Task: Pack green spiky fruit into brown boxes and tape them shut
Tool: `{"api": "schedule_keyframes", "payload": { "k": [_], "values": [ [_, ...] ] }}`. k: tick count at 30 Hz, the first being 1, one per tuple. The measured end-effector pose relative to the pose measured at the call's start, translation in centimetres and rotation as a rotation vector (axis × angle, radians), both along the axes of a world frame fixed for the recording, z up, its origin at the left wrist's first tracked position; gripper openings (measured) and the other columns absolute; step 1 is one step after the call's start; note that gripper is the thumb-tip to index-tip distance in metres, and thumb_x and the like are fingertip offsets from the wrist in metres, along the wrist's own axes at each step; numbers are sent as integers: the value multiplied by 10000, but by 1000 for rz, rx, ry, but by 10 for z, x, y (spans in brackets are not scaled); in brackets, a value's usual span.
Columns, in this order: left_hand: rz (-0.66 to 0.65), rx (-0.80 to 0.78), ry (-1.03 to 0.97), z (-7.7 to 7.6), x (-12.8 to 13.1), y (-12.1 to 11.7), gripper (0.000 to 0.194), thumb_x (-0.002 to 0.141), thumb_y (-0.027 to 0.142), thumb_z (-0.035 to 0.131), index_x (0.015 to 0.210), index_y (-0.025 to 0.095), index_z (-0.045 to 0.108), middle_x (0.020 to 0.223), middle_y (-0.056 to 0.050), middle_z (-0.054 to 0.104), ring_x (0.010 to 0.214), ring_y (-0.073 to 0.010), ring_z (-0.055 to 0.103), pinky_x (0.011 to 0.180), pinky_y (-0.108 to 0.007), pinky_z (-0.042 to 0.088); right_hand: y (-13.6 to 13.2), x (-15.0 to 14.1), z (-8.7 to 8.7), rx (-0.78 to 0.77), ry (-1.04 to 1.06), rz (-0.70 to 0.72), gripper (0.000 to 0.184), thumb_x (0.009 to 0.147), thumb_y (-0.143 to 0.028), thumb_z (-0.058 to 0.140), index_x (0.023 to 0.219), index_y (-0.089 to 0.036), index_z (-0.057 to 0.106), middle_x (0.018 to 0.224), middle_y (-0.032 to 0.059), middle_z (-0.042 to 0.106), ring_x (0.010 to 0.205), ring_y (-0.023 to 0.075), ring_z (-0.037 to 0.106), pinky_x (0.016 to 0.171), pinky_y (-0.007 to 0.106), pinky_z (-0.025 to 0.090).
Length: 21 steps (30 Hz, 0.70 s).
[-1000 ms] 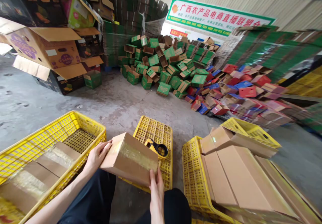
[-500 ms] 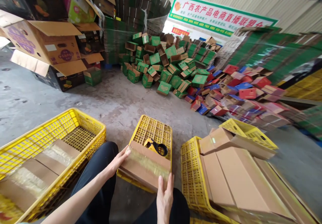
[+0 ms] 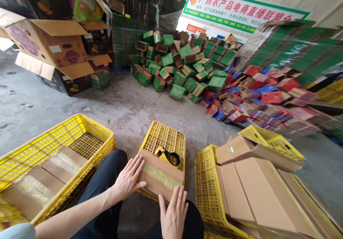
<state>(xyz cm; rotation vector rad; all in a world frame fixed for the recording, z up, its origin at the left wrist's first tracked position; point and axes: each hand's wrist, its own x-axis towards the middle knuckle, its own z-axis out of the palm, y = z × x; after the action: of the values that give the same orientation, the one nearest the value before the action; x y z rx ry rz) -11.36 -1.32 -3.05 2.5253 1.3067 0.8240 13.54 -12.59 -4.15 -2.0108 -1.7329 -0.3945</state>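
A taped cardboard box (image 3: 160, 174) lies on an upturned yellow crate (image 3: 168, 133) between my knees, with a strip of clear tape running along its top. My left hand (image 3: 130, 176) rests on the box's left end, fingers stretched out and thumb apart. At the near right corner, my right hand (image 3: 174, 210) touches the box with its fingers extended and the thumb spread. Just behind the box sits a yellow and black tape dispenser (image 3: 168, 156) on the crate's slatted surface.
To my left, a yellow crate (image 3: 98, 128) holds taped boxes (image 3: 57, 169). On my right, another yellow crate (image 3: 205, 181) is stacked with flattened cardboard boxes (image 3: 264, 192). Farther off lie heaps of green boxes (image 3: 178, 91) and red and blue boxes (image 3: 270, 97).
Both hands have loosened from gripping the box's ends to lying on it with fingers spread. The box stays nearly in place; the view has shifted slightly.
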Motion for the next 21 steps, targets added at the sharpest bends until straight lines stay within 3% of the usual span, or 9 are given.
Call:
{"api": "schedule_keyframes", "payload": {
  "k": [9,15,21],
  "values": [
    [-110,-60,2,9,28,-14,911,991,765,421,1652,139,371,1696,-192,332,1582,-401,302,1302,-537,245,-1,-2,4,-41,9,24,938,1021,-721,329,1687,-71,216,1619,310,428,1520,479,394,1145,672,415],
    [-166,-98,5,18,37,-20,811,1016,714,442,1636,191,413,1702,-158,340,1588,-380,301,1311,-550,207,1,-13,7,-85,56,86,909,1028,-699,386,1639,-28,338,1595,311,465,1507,452,429,1176,628,412],
    [-224,-99,-28,21,47,-22,743,1028,684,446,1587,197,492,1680,-158,388,1572,-347,356,1302,-524,256,0,-28,5,-103,55,169,612,1118,-462,305,1640,-153,389,1611,184,507,1498,350,479,1185,547,445]
  ]
}}
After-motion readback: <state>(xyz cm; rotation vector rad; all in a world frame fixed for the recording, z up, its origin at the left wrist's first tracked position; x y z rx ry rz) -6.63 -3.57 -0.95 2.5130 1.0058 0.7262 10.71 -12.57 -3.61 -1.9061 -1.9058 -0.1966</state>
